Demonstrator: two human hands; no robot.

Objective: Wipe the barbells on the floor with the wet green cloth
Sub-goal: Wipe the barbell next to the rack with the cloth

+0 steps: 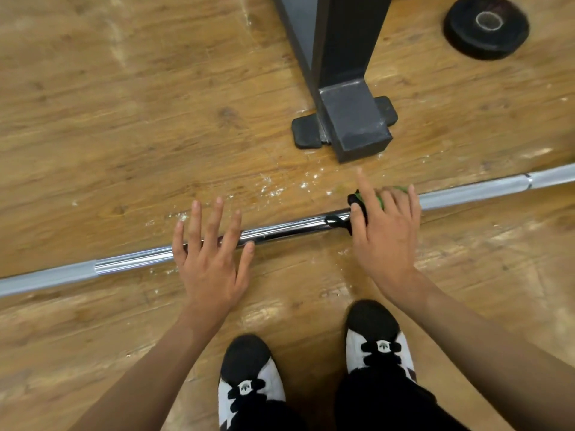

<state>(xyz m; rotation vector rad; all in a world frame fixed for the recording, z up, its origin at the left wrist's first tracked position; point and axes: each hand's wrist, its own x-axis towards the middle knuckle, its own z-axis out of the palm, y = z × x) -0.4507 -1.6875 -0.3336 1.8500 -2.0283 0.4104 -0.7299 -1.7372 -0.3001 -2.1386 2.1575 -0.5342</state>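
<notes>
Pressing the green cloth (380, 201) firmly under the right hand (384, 234), fingers laid straight over it, and sliding it along the barbell (280, 229) on the floor should clean best, with the left hand (208, 256), fingers spread wide, steadying the shaft further left. One barbell, one cloth, one weight plate (466, 37) far right.
</notes>
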